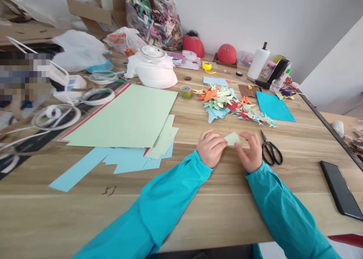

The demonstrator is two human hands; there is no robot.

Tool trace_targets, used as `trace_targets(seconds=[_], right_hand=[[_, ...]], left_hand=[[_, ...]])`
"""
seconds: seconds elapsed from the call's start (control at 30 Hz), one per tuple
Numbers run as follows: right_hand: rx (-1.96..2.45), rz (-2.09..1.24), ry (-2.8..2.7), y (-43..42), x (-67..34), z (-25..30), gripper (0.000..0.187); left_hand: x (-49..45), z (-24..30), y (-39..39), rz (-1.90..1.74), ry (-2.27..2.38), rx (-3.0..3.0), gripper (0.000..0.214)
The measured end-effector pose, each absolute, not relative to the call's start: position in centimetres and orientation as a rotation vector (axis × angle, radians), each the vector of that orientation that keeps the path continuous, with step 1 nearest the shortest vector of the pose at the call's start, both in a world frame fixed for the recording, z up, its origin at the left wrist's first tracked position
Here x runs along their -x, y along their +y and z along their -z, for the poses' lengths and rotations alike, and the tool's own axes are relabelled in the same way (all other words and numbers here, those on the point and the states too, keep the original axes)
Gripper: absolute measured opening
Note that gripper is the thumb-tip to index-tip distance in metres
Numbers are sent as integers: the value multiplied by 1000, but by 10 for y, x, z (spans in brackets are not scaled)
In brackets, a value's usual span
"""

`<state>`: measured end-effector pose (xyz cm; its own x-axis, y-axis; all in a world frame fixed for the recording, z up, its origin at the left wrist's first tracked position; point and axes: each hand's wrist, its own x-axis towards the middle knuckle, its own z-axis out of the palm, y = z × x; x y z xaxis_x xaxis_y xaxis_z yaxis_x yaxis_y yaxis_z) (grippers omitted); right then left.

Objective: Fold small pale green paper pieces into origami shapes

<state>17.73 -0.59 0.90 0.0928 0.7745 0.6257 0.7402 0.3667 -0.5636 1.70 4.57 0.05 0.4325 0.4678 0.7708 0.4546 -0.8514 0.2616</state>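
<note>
- A small piece of pale green paper (232, 138) is held between the two hands, over the wooden table (198, 213).
- Its left corner is pinched by the fingers of the left hand (211, 148).
- Its right edge is met by the right hand (250, 152), with thumb and forefinger spread apart; whether the paper is gripped there cannot be told.
- Black scissors (267, 141) are placed just beside the right hand, blades pointed away from the person.
- A pile of folded paper shapes (222, 100) is heaped beyond the hands, and a bright blue sheet (275, 106) is laid to its right.
- A large green sheet (121, 117) is spread at the left, with blue paper strips (79, 170) partly covered by it.
- A phone (342, 191) is set near the table's right edge.
</note>
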Motion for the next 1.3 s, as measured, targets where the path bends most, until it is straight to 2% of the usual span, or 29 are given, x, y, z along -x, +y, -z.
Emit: trace_targets(seconds=[0.1,0.33,0.5,0.83,1.17,1.3], right_hand=[[1280,237,-1948,-8,-176,-9,12],[1176,532,-2105,-5,-175,-11,14],[1185,522,-2119,-6,-173,-14,16],[1257,507,-2014,-4,-182,-12,14],[1327,474,-1870,0,-193,-4,11],[1382,464,-1656,1,-196,0,11]], left_hand=[[-17,1,45,-1435,799,-2691,22],[-20,1,41,-1441,709,-2736,21],[-21,2,40,-1390,757,-2819,24],[-14,-1,51,-1653,786,-2854,20],[-12,-2,56,-1699,851,-2863,18],[-6,-4,61,-1750,915,-2829,18]])
